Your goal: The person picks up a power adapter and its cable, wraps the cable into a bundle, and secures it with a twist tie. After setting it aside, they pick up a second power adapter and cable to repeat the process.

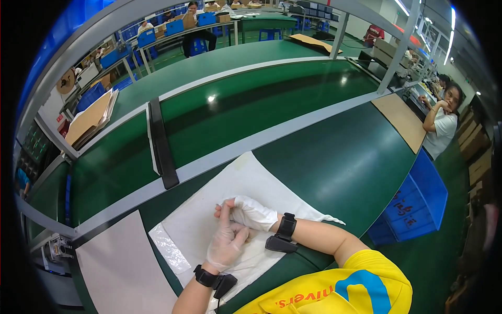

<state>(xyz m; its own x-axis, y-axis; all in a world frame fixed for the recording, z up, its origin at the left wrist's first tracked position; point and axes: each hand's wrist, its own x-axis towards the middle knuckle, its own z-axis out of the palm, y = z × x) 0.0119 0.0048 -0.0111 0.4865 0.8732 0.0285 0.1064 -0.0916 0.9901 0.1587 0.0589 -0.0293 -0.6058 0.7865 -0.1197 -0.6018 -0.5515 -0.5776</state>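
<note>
A white cloth-like sheet lies on the green tabletop, with a shiny clear strip along its left edge. Over its middle, my two hands meet at the fingertips. My left hand, in a thin clear glove, points its fingers up against the other hand, its thumb bent inward. My right hand wears a white glove with bare fingertips showing, and its fingers curl in toward the left fingertips. Both look closed. Whatever is pinched between them, if anything, is too small or hidden to make out. Each wrist carries a black strap with a small box.
Left of the sheet lies a pale flat board. Beyond the metal rail runs a green belt, crossed by a black bar. A blue crate stands at the right, near a seated person and brown cardboard.
</note>
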